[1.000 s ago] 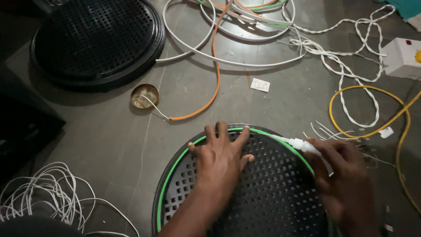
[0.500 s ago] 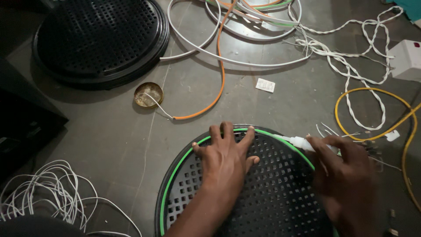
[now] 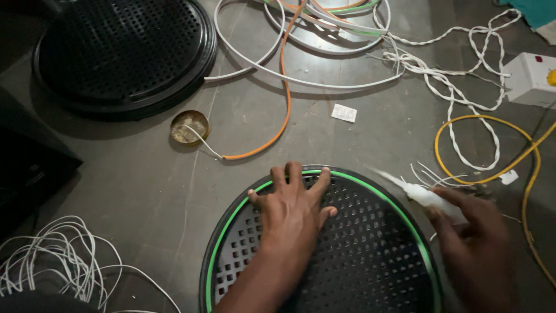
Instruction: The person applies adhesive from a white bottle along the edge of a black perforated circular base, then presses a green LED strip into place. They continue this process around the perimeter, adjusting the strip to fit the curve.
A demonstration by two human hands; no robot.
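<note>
A round black perforated grille with a green strip along its rim lies on the grey floor in front of me. My left hand lies flat on its top, fingers spread toward the far rim. My right hand is at the grille's right edge, fingers closed on a white sleeved piece with thin white wires fanning out behind it. That piece looks blurred.
A second black perforated grille lies at the far left. A small brass dish sits between them, with an orange cable beside it. White cables, a yellow cable, a white box and loose white wires surround me.
My right hand has lifted the white sleeved piece slightly off the grille's rim and it is now blurred with motion. My left hand stays flat on the grille.
</note>
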